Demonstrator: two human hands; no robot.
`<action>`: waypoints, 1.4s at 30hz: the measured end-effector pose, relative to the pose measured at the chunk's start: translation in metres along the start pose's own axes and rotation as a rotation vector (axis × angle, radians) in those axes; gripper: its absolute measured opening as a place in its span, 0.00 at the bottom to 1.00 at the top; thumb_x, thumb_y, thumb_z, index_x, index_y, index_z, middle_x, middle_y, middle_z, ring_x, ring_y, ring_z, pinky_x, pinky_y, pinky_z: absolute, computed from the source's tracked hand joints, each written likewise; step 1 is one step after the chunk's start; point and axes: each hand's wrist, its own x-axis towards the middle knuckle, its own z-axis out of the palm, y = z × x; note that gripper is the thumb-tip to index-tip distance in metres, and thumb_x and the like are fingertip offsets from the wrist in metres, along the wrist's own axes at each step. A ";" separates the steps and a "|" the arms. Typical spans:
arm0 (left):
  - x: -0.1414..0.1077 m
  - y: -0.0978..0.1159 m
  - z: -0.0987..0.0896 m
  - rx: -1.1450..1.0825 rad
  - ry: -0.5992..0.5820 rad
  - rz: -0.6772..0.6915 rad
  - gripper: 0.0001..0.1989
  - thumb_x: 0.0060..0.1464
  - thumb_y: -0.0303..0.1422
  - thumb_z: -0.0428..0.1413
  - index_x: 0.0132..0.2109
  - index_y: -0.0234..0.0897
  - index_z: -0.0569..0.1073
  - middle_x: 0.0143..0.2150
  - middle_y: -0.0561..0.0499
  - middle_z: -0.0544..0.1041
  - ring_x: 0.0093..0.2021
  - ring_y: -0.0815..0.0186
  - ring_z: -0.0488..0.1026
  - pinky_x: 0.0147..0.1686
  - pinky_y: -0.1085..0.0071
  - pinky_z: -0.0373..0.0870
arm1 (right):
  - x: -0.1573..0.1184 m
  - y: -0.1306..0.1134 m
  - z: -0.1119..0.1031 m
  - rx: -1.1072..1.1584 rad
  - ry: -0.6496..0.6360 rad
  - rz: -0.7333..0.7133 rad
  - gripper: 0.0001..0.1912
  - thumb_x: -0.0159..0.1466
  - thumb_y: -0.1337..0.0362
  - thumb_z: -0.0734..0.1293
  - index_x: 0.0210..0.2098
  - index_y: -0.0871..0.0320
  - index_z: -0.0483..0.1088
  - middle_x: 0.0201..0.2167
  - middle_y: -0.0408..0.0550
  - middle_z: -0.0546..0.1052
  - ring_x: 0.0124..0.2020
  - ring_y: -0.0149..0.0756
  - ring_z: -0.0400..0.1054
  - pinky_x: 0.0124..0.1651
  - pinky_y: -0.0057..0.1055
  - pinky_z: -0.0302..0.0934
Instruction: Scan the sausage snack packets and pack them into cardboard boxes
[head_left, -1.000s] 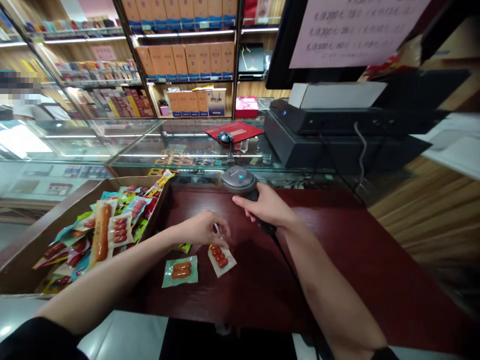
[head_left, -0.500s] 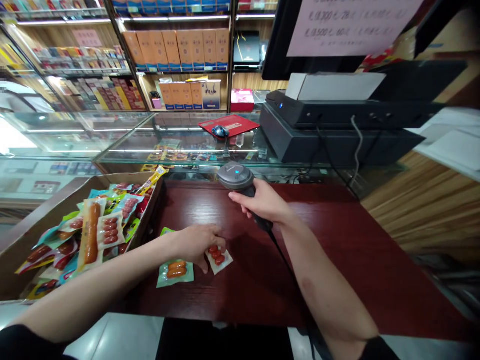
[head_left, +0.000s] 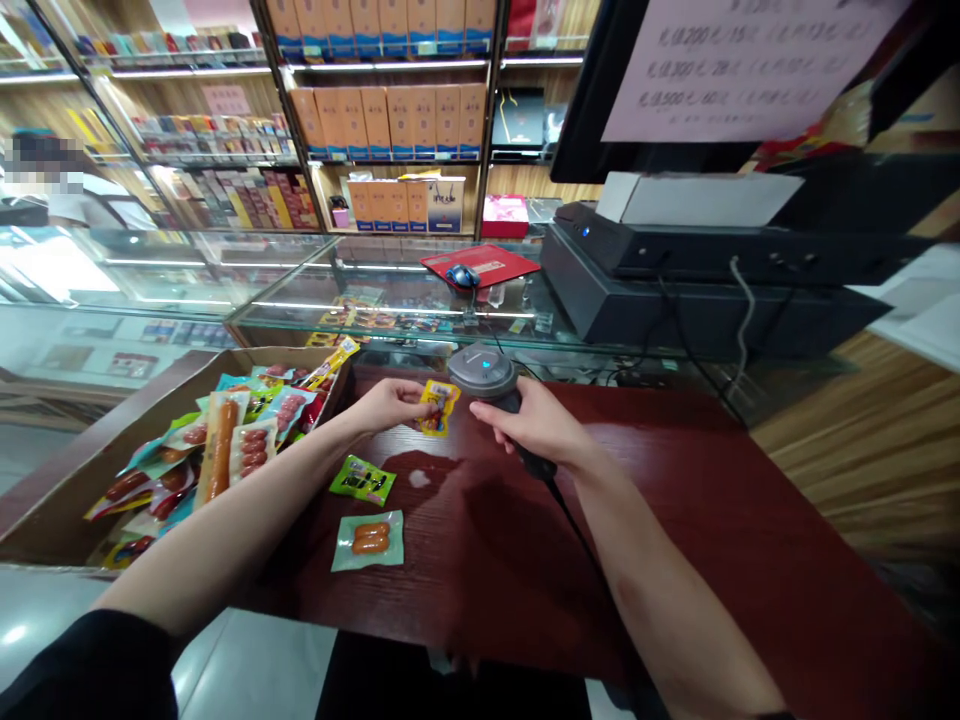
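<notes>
My left hand pinches a small yellow snack packet, raised above the dark red wooden counter. Close to its right, my right hand is wrapped round the handle of a grey barcode scanner, whose head faces the packet and shows a blue light. A black cable runs from the handle down past my right forearm. Below my left hand lie a green packet and a pale green clear packet of small sausages, both flat on the counter and untouched.
At the left stands a cardboard box heaped with packaged sausages. Behind the counter are a glass display case, a mouse on a red mat, and a black cash drawer under a monitor. A person is at the far left.
My left hand has picked a sausage packet off the counter and lifted it toward the scanner; its yellow printed side now shows. The green packet is uncovered. My right hand still holds the scanner.
</notes>
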 end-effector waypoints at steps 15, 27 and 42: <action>0.005 0.010 -0.020 -0.443 0.278 -0.078 0.21 0.37 0.29 0.74 0.39 0.32 0.75 0.38 0.47 0.82 0.32 0.64 0.81 0.30 0.70 0.79 | -0.004 0.001 0.025 -0.038 -0.065 -0.064 0.14 0.60 0.56 0.71 0.37 0.58 0.67 0.17 0.39 0.71 0.15 0.31 0.65 0.17 0.24 0.59; 0.006 0.010 -0.020 -0.366 0.245 -0.073 0.22 0.38 0.29 0.73 0.43 0.31 0.78 0.40 0.43 0.83 0.31 0.64 0.80 0.30 0.72 0.78 | -0.002 0.004 0.026 -0.042 -0.070 -0.089 0.13 0.60 0.56 0.71 0.36 0.57 0.67 0.17 0.39 0.71 0.15 0.30 0.65 0.17 0.25 0.60; -0.013 0.024 -0.047 -0.323 0.506 0.022 0.24 0.32 0.35 0.75 0.38 0.33 0.77 0.34 0.48 0.82 0.29 0.66 0.80 0.25 0.76 0.74 | -0.012 -0.005 0.024 -0.033 -0.114 -0.145 0.16 0.61 0.53 0.71 0.37 0.57 0.65 0.18 0.39 0.71 0.16 0.31 0.65 0.19 0.26 0.60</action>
